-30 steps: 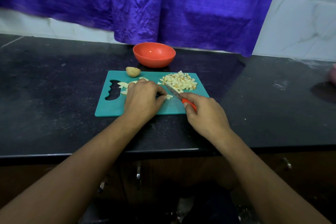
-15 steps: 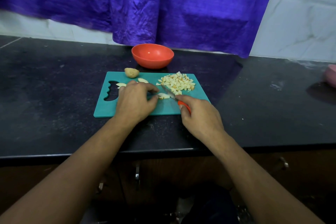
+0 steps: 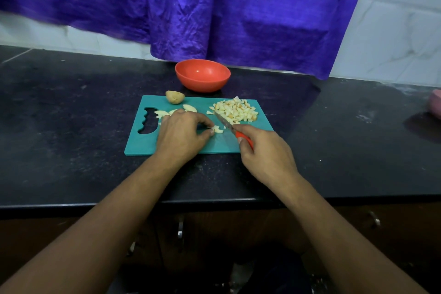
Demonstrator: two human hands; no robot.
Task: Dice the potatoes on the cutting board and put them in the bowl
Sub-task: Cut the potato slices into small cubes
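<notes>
Left hand (image 3: pixel 180 133) pinches potato pieces (image 3: pixel 217 129) on a teal cutting board (image 3: pixel 140 145), hiding some slices (image 3: pixel 189 108). Right hand (image 3: pixel 265 153) grasps a knife (image 3: pixel 224 122) beside the diced pile (image 3: pixel 236 110). Red bowl (image 3: pixel 202 83) stands behind; pink object (image 3: pixel 436 102) is cut off at right.

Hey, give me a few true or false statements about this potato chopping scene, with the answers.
1. The orange bowl holds diced potato. False: it is empty; the diced pile lies on the cutting board.
2. The right hand grips the knife. True.
3. The left hand is lifted clear of the board. False: it pinches potato pieces on it.
4. A skin-on potato chunk sits at the board's far edge. True.
</notes>
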